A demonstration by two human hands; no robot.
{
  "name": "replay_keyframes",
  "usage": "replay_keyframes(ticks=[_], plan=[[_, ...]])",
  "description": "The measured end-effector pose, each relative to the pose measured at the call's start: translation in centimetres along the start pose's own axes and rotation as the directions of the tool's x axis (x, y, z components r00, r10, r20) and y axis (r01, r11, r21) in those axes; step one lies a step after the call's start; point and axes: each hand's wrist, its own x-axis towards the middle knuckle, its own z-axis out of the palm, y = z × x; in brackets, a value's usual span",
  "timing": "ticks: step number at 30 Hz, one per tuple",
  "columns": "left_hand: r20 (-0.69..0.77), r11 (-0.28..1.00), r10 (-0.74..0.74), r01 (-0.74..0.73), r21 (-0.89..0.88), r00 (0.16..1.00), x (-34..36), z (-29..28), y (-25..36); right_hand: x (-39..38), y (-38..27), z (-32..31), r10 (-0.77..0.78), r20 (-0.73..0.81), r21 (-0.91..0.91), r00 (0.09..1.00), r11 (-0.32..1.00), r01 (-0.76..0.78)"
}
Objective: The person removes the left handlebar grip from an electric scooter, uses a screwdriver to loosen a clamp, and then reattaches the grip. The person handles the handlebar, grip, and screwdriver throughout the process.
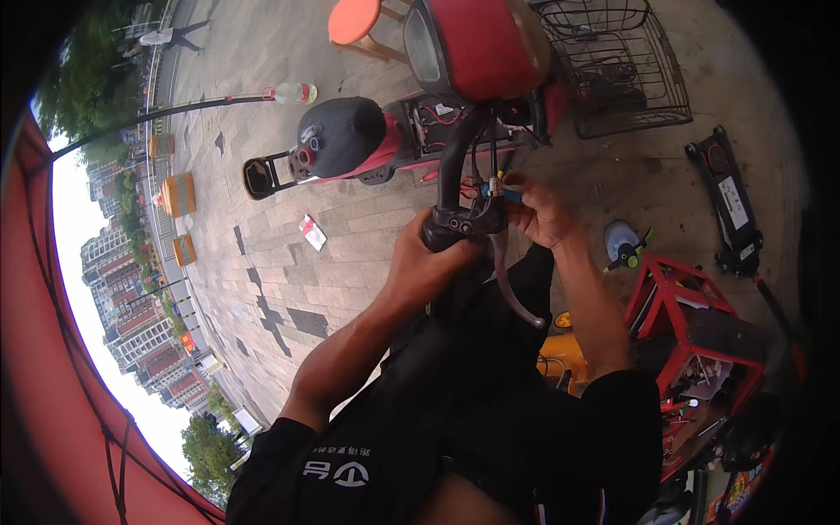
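My left hand (424,262) is closed around the black handlebar grip (435,232) of a red electric scooter (477,52). From the bracket beside it, a metal brake lever (516,302) curves down toward my body. My right hand (542,210) pinches a small blue object (511,195) against the cable end of the lever bracket (472,220); my fingers partly hide it, so its kind is unclear. Farther off is the scooter's dark seat (341,136), with an open compartment (437,118) showing wires next to it.
A black wire basket (621,66) lies at the far right, near a black floor jack (728,201). At right stands a red tool rack (691,306) holding loose tools. An orange stool (353,19) is beyond the scooter; a white packet (312,233) lies on the paving.
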Motion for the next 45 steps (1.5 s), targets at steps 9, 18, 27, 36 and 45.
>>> replay_keyframes(ticks=[9, 18, 27, 36, 45], plan=[[0.094, 0.996, 0.078, -0.073, -0.051, 0.992, 0.1, -0.7, 0.1, -0.3, 5.0, -0.9, -0.215, 0.185, 0.197, 0.959, 0.964, 0.178], [0.091, 0.996, 0.085, -0.083, -0.032, 0.992, -0.1, -0.6, 0.2, 2.3, -1.8, -1.8, 0.363, 0.223, -0.246, 0.905, 0.919, -0.308], [0.101, 0.992, 0.099, -0.09, -0.086, 0.99, 0.1, -0.6, 0.0, 3.2, -2.9, -1.2, 0.344, -0.009, -0.685, 0.939, 0.682, -0.257], [0.101, 0.998, 0.054, -0.053, -0.018, 0.993, 0.3, -0.9, -0.6, 0.2, 3.7, 1.9, -0.236, 0.08, -0.229, 0.968, 0.941, 0.248], [0.071, 0.989, 0.139, -0.135, -0.059, 0.988, -0.6, -0.5, 0.0, 2.0, 0.6, 0.5, 0.132, -0.249, -0.552, 0.96, 0.795, -0.252]])
